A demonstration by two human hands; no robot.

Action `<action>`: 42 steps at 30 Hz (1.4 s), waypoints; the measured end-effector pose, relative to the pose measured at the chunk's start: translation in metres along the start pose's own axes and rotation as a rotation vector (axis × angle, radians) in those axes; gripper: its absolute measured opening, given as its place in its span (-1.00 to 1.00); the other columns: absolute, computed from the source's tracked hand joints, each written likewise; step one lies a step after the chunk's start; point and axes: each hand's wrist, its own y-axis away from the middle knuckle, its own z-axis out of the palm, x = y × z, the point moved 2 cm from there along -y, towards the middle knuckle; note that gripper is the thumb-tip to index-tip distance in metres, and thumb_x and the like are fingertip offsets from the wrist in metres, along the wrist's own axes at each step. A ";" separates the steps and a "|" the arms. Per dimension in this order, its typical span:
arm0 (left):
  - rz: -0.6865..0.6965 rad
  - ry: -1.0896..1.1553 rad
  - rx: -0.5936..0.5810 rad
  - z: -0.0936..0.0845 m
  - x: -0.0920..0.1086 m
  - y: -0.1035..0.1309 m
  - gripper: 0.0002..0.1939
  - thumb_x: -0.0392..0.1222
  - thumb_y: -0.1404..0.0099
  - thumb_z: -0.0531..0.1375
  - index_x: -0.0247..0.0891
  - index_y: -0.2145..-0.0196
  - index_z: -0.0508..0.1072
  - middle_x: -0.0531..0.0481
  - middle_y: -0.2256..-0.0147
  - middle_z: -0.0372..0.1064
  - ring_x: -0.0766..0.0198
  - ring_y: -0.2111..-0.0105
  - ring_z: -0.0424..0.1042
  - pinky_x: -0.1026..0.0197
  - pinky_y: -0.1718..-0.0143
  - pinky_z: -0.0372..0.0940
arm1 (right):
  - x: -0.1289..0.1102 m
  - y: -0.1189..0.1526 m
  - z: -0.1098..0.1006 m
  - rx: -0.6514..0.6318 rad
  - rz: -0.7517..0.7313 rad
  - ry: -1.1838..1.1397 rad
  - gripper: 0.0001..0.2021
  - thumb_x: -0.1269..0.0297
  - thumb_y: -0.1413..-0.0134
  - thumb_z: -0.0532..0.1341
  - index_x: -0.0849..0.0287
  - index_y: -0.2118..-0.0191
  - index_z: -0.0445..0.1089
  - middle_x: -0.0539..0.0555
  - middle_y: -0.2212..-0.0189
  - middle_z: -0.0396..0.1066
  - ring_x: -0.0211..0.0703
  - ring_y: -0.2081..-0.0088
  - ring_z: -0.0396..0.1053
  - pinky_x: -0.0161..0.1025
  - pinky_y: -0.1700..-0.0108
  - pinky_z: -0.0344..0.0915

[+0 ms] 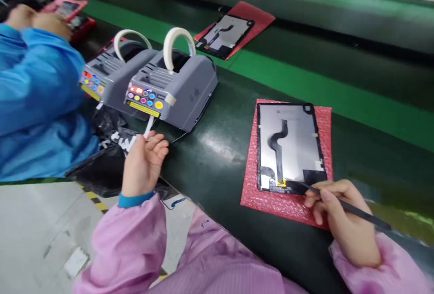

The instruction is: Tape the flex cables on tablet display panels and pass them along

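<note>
My left hand (145,160) is closed at the end of a white tape strip (149,125), which comes out of the front of the nearer grey tape dispenser (190,86). Thumb and forefinger meet at the strip; the other fingers are loosely curled. In my right hand (342,217) are black tweezers (364,212), their tip pointing at the lower edge of a tablet screen panel (300,140). The panel lies back side up, a black flex cable (278,142) running down it to a yellow patch. Under it is a pink bubble-wrap sheet (252,185).
A second tape dispenser (111,70) stands to the left. At the back, another panel (230,34) rests on pink bubble wrap. A co-worker in blue sleeves (40,95) sits at far left. A black bag (105,163) with white scraps hangs by the table edge.
</note>
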 end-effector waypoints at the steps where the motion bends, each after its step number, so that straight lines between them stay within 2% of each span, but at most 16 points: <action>1: 0.033 0.027 0.002 0.003 0.003 -0.004 -0.70 -0.18 -0.57 0.09 -0.30 0.34 0.45 0.05 0.45 0.52 0.41 0.45 0.53 0.40 0.45 0.40 | 0.000 0.000 0.001 -0.002 -0.007 -0.018 -0.82 0.20 -0.31 0.33 0.13 0.30 0.39 0.07 0.39 0.55 -0.25 0.60 0.45 -0.36 0.66 0.34; 3: 0.105 0.074 -0.028 0.009 0.004 -0.006 -0.66 -0.32 -0.58 0.04 -0.27 0.39 0.40 0.15 0.49 0.48 0.47 0.44 0.52 0.42 0.42 0.36 | 0.000 -0.001 0.000 -0.008 -0.024 -0.048 -0.83 0.22 -0.32 0.32 0.12 0.29 0.39 0.06 0.38 0.55 -0.25 0.57 0.47 -0.38 0.65 0.33; 5: 0.159 0.102 -0.096 0.017 0.000 0.004 -0.67 -0.35 -0.57 0.08 -0.25 0.40 0.38 0.21 0.48 0.47 0.52 0.40 0.51 0.43 0.39 0.34 | -0.002 -0.002 -0.002 0.008 -0.057 -0.084 -0.88 0.22 -0.35 0.29 0.10 0.23 0.40 0.05 0.37 0.56 -0.23 0.53 0.49 -0.38 0.63 0.34; 7: 0.198 0.113 -0.178 0.029 -0.009 0.023 -0.77 -0.25 -0.48 0.25 -0.23 0.39 0.42 0.20 0.45 0.48 0.48 0.38 0.51 0.43 0.39 0.35 | -0.009 -0.005 -0.005 0.030 -0.118 -0.108 -0.90 0.18 -0.42 0.22 0.07 0.11 0.40 0.05 0.35 0.59 -0.20 0.49 0.52 -0.36 0.61 0.35; 9: 0.183 0.074 -0.298 0.048 -0.023 0.048 -0.78 -0.10 -0.30 0.43 -0.22 0.33 0.49 0.11 0.38 0.52 0.36 0.36 0.52 0.38 0.43 0.39 | -0.022 -0.013 -0.004 0.020 -0.180 -0.075 -0.85 0.14 -0.47 0.15 0.05 0.02 0.38 0.08 0.31 0.62 -0.18 0.44 0.55 -0.33 0.56 0.38; 10: 0.150 0.028 -0.393 0.060 -0.031 0.062 -0.74 -0.06 -0.25 0.47 -0.23 0.26 0.52 0.02 0.33 0.54 0.28 0.34 0.53 0.32 0.45 0.40 | -0.031 -0.018 -0.001 -0.018 -0.202 -0.033 -0.84 0.14 -0.47 0.16 0.06 0.02 0.38 0.11 0.26 0.63 -0.17 0.41 0.56 -0.32 0.52 0.41; 13: 0.145 -0.230 -0.889 0.101 -0.048 0.101 -0.76 -0.04 -0.45 0.27 -0.18 0.00 0.51 -0.15 0.08 0.51 0.21 0.18 0.51 0.22 0.27 0.45 | -0.060 -0.036 0.015 -0.196 -0.211 0.063 -0.82 0.17 -0.31 0.35 0.06 0.11 0.37 0.14 0.12 0.63 -0.12 0.24 0.61 -0.26 0.34 0.51; 15: 0.212 -0.313 -1.060 0.122 -0.051 0.116 -0.75 -0.10 -0.53 0.16 -0.14 -0.10 0.46 -0.16 0.01 0.46 0.23 0.14 0.47 0.20 0.19 0.44 | -0.076 -0.048 0.024 -0.258 -0.186 0.045 -0.70 0.16 -0.18 0.45 0.04 0.17 0.31 0.11 0.06 0.61 -0.10 0.16 0.61 -0.24 0.23 0.54; 17: 0.325 -0.385 -1.106 0.135 -0.050 0.119 -0.70 -0.17 -0.54 0.12 -0.10 -0.18 0.39 -0.14 -0.01 0.46 0.22 0.11 0.46 0.17 0.11 0.42 | -0.085 -0.057 0.025 -0.227 -0.151 0.040 -0.67 0.10 -0.18 0.44 0.03 0.21 0.26 0.09 0.05 0.60 -0.12 0.16 0.60 -0.23 0.21 0.53; 19: 0.463 -0.511 -1.125 0.140 -0.049 0.118 -0.65 -0.26 -0.52 0.11 -0.09 -0.21 0.35 -0.12 -0.03 0.47 0.18 0.02 0.46 0.10 -0.03 0.39 | -0.081 -0.061 0.018 -0.184 -0.100 0.075 -0.69 -0.01 -0.27 0.34 0.04 0.21 0.27 0.11 0.11 0.60 -0.13 0.23 0.58 -0.23 0.25 0.52; 23: 0.588 -0.750 -1.217 0.135 -0.058 0.113 -0.50 -0.28 -0.47 0.18 -0.10 -0.31 0.26 -0.15 -0.09 0.49 0.07 -0.15 0.44 -0.06 -0.23 0.29 | -0.049 -0.053 -0.005 -0.230 0.062 0.110 -0.47 -0.28 -0.36 0.05 0.11 0.06 0.44 0.09 0.37 0.54 -0.20 0.48 0.44 -0.24 0.42 0.42; 25: 0.594 -0.862 -1.268 0.130 -0.068 0.112 -0.44 -0.24 -0.45 0.22 -0.11 -0.34 0.22 -0.19 -0.18 0.45 0.02 -0.24 0.38 -0.14 -0.29 0.25 | -0.033 -0.041 -0.012 -0.252 0.143 0.153 -0.49 -0.24 -0.37 0.09 0.11 0.03 0.48 0.05 0.42 0.50 -0.25 0.53 0.36 -0.27 0.45 0.38; 29: 0.672 -1.012 -1.331 0.126 -0.085 0.111 -0.42 -0.19 -0.48 0.21 -0.16 -0.37 0.14 -0.25 -0.27 0.37 0.01 -0.34 0.29 -0.25 -0.34 0.16 | -0.018 -0.016 -0.008 -0.259 0.261 0.177 -0.67 -0.10 -0.34 0.23 0.09 0.19 0.43 0.01 0.46 0.49 -0.24 0.52 0.40 -0.29 0.46 0.38; 34: 0.751 -0.982 -1.320 0.124 -0.091 0.110 -0.40 -0.16 -0.51 0.17 -0.17 -0.39 0.06 -0.25 -0.22 0.43 0.03 -0.33 0.30 -0.25 -0.32 0.21 | -0.022 -0.005 0.002 -0.240 0.309 0.212 -0.67 -0.10 -0.37 0.18 0.05 0.28 0.34 0.01 0.45 0.50 -0.19 0.53 0.42 -0.23 0.47 0.41; 39: 0.753 -0.990 -1.319 0.124 -0.091 0.111 -0.44 -0.17 -0.52 0.16 -0.15 -0.37 0.09 -0.23 -0.22 0.43 0.02 -0.33 0.30 -0.26 -0.32 0.22 | -0.029 -0.008 0.003 -0.218 0.310 0.328 -0.68 -0.03 -0.40 0.18 0.06 0.32 0.32 -0.06 0.54 0.44 -0.21 0.52 0.44 -0.22 0.29 0.46; 42: 0.763 -0.986 -1.322 0.124 -0.091 0.111 -0.47 -0.18 -0.52 0.16 -0.20 -0.35 0.12 -0.26 -0.21 0.43 0.02 -0.34 0.29 -0.24 -0.32 0.22 | -0.028 -0.008 0.004 -0.230 0.314 0.325 -0.69 -0.03 -0.39 0.18 0.07 0.31 0.33 -0.06 0.54 0.45 -0.22 0.53 0.46 -0.23 0.32 0.46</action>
